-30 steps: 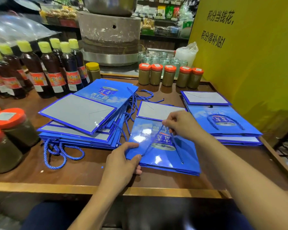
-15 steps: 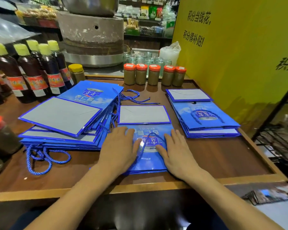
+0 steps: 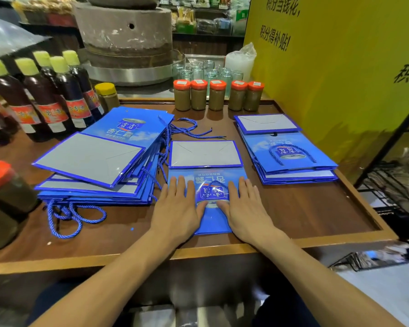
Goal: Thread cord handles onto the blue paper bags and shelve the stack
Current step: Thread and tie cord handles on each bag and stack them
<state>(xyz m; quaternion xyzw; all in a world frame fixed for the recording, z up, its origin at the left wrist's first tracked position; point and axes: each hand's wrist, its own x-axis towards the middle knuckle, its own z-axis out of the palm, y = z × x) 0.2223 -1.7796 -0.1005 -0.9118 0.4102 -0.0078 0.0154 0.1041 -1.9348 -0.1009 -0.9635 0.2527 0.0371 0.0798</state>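
Observation:
A flat blue paper bag (image 3: 207, 161) lies in the middle of the wooden table (image 3: 316, 208), its grey bottom flap turned away from me and a blue cord handle (image 3: 216, 184) looped on its face. My left hand (image 3: 178, 208) and my right hand (image 3: 243, 207) press flat on the bag, fingers straight, one on each side of the printed label. A fanned stack of blue bags (image 3: 99, 161) sits to the left, with loose blue cords (image 3: 69, 215) trailing from it. A neater stack of bags with handles (image 3: 288, 152) lies on the right.
Dark sauce bottles with yellow caps (image 3: 57, 100) stand at the back left. Orange-lidded jars (image 3: 216, 95) line the far edge, and bigger jars (image 3: 3, 199) sit at the left. A stone mill (image 3: 125, 36) stands behind. A yellow board (image 3: 328, 67) walls the right side.
One second ago my right hand pinched the cord and my left held the bag's corner. Both hands now lie flat on the bag, which has been squared up on the table.

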